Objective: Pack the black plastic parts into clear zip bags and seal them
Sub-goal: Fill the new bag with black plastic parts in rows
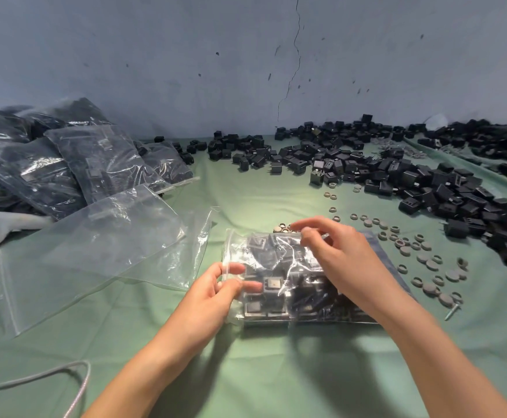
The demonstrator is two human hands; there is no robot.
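Pinching a filled zip bag (279,260) of black parts (271,284) on green cloth (276,372), the left hand (216,294) grips its left edge while the right hand (339,254) pinches its far edge.

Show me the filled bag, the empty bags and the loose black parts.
filled bag (279,260), head view: clear front
empty bags (95,251), head view: top bag's middle
loose black parts (397,173), head view: pile's middle

The right hand (348,260) is covering the bag's (276,279) far right part, perhaps hiding its zip. The parts (427,182) are blurring and running off the right edge. The left edge is cutting off the filled bags (35,170) and a cable (77,362).
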